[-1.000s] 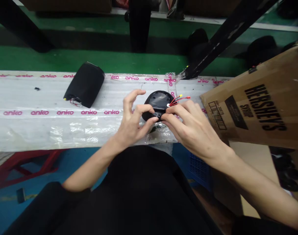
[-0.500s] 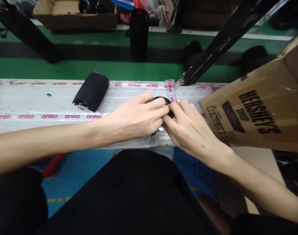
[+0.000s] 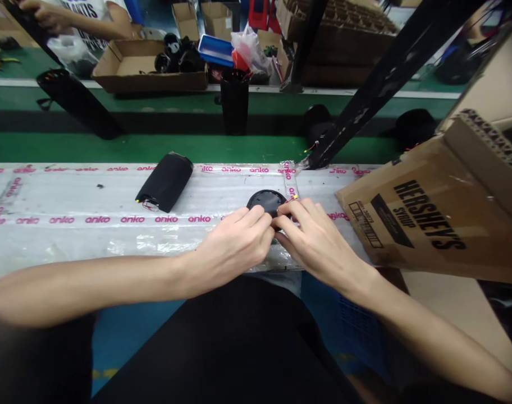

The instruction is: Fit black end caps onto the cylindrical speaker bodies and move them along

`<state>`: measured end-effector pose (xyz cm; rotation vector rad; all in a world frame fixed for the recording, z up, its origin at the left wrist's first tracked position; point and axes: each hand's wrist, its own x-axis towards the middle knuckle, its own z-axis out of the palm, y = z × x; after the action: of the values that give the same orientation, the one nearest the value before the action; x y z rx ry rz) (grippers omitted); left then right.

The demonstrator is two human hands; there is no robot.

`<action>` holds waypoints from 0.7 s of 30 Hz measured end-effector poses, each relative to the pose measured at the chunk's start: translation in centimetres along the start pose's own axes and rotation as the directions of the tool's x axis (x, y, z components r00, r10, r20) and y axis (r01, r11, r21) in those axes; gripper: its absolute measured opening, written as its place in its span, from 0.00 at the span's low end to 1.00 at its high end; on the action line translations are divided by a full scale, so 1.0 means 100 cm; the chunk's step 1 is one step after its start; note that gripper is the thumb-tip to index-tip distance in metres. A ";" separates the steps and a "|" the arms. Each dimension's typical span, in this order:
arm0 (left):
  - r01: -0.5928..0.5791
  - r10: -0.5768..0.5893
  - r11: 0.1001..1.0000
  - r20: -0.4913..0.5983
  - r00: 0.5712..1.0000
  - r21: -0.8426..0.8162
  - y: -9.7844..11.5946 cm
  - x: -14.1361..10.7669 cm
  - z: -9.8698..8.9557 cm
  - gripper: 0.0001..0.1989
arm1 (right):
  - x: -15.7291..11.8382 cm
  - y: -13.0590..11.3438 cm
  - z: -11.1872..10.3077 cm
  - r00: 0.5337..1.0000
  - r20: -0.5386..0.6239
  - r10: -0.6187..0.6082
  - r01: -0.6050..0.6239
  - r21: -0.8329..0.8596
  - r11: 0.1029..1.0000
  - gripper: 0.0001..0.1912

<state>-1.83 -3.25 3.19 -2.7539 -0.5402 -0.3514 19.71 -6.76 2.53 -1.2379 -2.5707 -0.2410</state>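
Note:
A shiny black round part point(image 3: 265, 197) lies on the wrapped bench in front of me, its near side hidden by my fingers. My left hand point(image 3: 239, 241) is closed at its near edge, the fingertips pinched together; what they hold is hidden. At the right rim my right hand point(image 3: 312, 233) is closed too, thumb and fingers curled against the left fingertips, their contents too small to make out. A small yellow connector point(image 3: 295, 197) sticks out by my right index finger. To the left rests a black fabric-covered casing point(image 3: 167, 180) with thin wires at its near end.
A Hershey's syrup carton point(image 3: 424, 219) stands tilted at the right, near a slanting black post point(image 3: 357, 106). Beyond the bench point(image 3: 71, 193), a green surface bears black cylinders point(image 3: 234, 106) and an open cardboard box point(image 3: 125, 70). Another person's hand point(image 3: 51, 18) shows at top left.
My view has tipped up, showing more of the far table. My left hand has drawn back toward me, uncovering the top of the round part. Both hands stay closed together.

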 end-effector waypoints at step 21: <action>-0.154 0.039 0.643 -0.169 0.985 -0.750 -0.008 0.020 -0.038 0.09 | 0.004 0.025 -0.012 0.942 -0.005 0.336 -0.168 0.859 0.484 0.08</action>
<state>-1.05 -3.25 7.49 -3.5043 -0.2136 -0.9270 21.65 -5.25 3.85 -1.0624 -1.8273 0.8650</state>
